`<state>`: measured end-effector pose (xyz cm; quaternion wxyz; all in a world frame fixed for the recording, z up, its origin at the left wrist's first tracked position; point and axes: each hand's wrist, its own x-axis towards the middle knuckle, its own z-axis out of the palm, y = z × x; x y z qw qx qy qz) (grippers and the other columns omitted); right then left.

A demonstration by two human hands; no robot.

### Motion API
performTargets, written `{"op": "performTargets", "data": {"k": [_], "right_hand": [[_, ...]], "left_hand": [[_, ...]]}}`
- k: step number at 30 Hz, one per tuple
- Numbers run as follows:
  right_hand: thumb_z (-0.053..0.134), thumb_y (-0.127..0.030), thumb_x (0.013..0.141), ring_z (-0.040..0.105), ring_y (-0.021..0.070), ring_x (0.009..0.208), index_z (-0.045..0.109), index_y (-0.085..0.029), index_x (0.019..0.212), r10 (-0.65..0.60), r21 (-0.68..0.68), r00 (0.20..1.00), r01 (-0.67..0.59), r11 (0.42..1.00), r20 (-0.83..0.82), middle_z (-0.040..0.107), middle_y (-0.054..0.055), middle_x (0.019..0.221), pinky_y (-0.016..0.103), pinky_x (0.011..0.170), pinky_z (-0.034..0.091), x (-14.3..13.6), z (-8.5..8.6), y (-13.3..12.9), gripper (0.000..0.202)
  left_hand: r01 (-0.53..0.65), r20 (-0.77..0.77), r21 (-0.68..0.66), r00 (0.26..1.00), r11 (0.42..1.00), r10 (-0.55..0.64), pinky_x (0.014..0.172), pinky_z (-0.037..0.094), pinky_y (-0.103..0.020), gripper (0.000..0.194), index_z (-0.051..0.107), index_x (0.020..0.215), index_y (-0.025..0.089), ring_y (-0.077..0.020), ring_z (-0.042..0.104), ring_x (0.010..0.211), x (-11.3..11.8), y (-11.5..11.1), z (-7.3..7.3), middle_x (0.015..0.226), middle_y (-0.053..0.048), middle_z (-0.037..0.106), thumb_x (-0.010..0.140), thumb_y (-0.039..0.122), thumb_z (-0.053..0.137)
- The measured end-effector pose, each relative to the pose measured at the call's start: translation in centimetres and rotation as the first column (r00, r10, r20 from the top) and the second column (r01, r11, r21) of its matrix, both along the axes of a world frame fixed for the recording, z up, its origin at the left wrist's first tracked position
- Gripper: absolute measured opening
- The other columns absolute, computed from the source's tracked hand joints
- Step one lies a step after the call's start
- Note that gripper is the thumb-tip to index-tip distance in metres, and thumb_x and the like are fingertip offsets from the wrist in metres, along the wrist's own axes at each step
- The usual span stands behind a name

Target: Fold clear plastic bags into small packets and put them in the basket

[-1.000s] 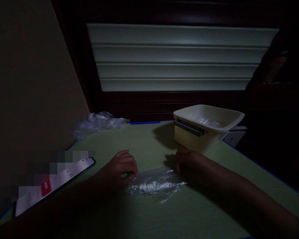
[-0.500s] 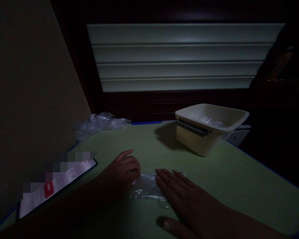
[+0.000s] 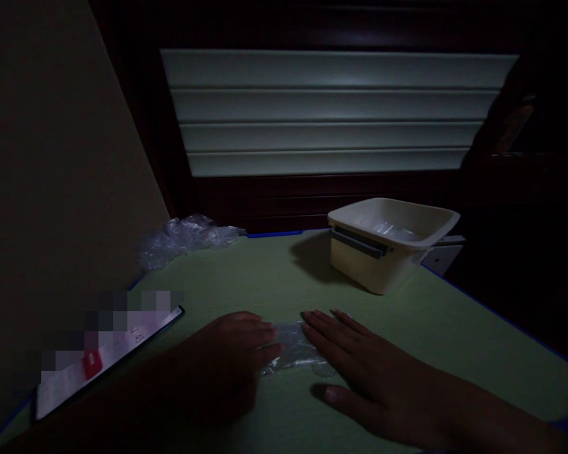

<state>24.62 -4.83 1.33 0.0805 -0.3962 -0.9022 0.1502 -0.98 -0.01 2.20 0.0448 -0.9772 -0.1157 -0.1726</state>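
A small clear plastic bag [image 3: 293,345] lies flattened on the pale green table, its two ends partly hidden under my hands. My right hand [image 3: 378,378] rests flat over its right end, fingers stretched out and thumb spread to the side. On the bag's left end lie the fingers of my left hand [image 3: 231,353], slightly bent and a little apart, pointing right. The left thumb is mostly in shadow below the palm. A rounded clear edge of plastic shows just beneath the right fingers.
A cream plastic bin [image 3: 373,258] with a grey handle stands at the back right, clear plastic inside. Crumpled clear plastic [image 3: 189,239] sits at the back left by the wall. A lit phone [image 3: 108,356] lies at the left edge. Behind the table is a slatted panel [image 3: 322,113].
My left hand has uncurled its raised fingers and laid them over the bag's left end. My right hand stays flat on the bag. The view has shifted slightly.
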Motion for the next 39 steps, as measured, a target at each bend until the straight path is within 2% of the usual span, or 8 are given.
{"op": "performTargets", "data": {"k": [5,9,15,18,23,32,36,39], "right_hand": [[0.035,-0.048,0.089,0.017,0.0287,0.133,0.024,-0.01,0.14,-0.045,0.045,0.999,0.044,0.998,0.028,0.02,0.017,0.144,0.051,0.108,0.014,0.6,-0.2,0.7,0.065],[0.032,-0.049,0.09,0.017,0.0296,0.133,0.024,-0.005,0.139,-0.156,0.117,0.987,0.15,0.982,0.039,0.02,0.019,0.143,0.052,0.107,0.016,-0.4,0.3,0.6,0.067],[0.028,-0.05,0.09,0.012,0.028,0.134,0.021,-0.002,0.14,-0.059,0.037,0.998,0.058,0.998,0.017,0.014,0.019,0.145,0.048,0.107,0.016,-4.1,0.8,-0.7,0.069],[0.028,-0.05,0.091,0.013,0.0264,0.134,0.021,-0.003,0.14,-0.032,0.01,0.999,0.032,0.999,0.027,0.015,0.019,0.144,0.046,0.108,0.014,-4.7,0.6,-0.6,0.068],[0.026,-0.052,0.091,0.013,0.0283,0.134,0.021,-0.002,0.139,-0.054,0.01,0.994,0.053,0.999,0.091,0.014,0.019,0.144,0.047,0.108,0.017,-3.1,0.4,-0.3,0.07],[0.033,-0.047,0.091,0.021,0.028,0.132,0.023,-0.009,0.14,-0.265,0.151,0.96,0.25,0.956,0.09,0.021,0.014,0.145,0.048,0.107,0.021,2.6,-1.6,-0.4,0.063],[0.031,-0.045,0.092,0.023,0.0269,0.132,0.024,-0.01,0.14,-0.279,0.197,0.954,0.255,0.947,0.109,0.024,0.014,0.144,0.049,0.106,0.023,3.5,-2.2,-0.3,0.06],[0.033,-0.046,0.091,0.03,0.0291,0.129,0.031,-0.006,0.137,-0.344,0.259,0.935,0.313,0.914,0.086,0.032,0.018,0.141,0.05,0.104,0.028,3.4,-2.3,-0.2,0.061]], "left_hand": [[-0.048,-0.052,0.045,0.997,0.998,0.05,0.09,0.043,-0.041,0.031,0.059,0.106,0.013,-0.0276,0.057,0.104,0.2,-0.6,-0.2,0.109,-0.017,0.063,0.084,0.031,0.046],[-0.061,-0.065,0.077,0.996,0.995,0.067,0.088,0.047,-0.041,0.033,0.062,0.102,0.01,-0.0276,0.06,0.1,0.6,-0.7,-0.5,0.106,-0.018,0.064,0.087,0.033,0.043],[-0.064,-0.027,0.119,0.997,0.991,0.067,0.084,0.049,-0.041,0.032,0.063,0.099,0.008,-0.0282,0.061,0.097,1.0,-0.7,-0.9,0.101,-0.018,0.066,0.085,0.032,0.045],[-0.048,0.018,0.127,0.999,0.991,0.046,0.081,0.051,-0.04,0.031,0.063,0.096,0.009,-0.0263,0.063,0.091,1.1,-0.7,-0.9,0.096,-0.016,0.067,0.086,0.031,0.045],[-0.034,0.025,0.14,0.999,0.99,0.03,0.079,0.051,-0.039,0.031,0.064,0.094,0.01,-0.0249,0.064,0.087,1.1,-0.8,-0.9,0.092,-0.015,0.068,0.087,0.03,0.042],[-0.045,0.036,0.148,0.999,0.988,0.04,0.077,0.053,-0.038,0.033,0.064,0.095,0.01,-0.0242,0.065,0.086,1.2,-0.9,-0.6,0.094,-0.015,0.068,0.089,0.031,0.039],[-0.059,0.045,0.156,0.998,0.986,0.052,0.078,0.052,-0.038,0.032,0.064,0.095,0.012,-0.0242,0.064,0.088,1.1,-1.0,-0.8,0.095,-0.015,0.068,0.088,0.033,0.041],[-0.065,0.075,0.186,0.996,0.98,0.051,0.077,0.051,-0.037,0.033,0.064,0.094,0.011,-0.0242,0.064,0.087,1.2,-1.1,-1.0,0.092,-0.015,0.068,0.087,0.034,0.041]]}}
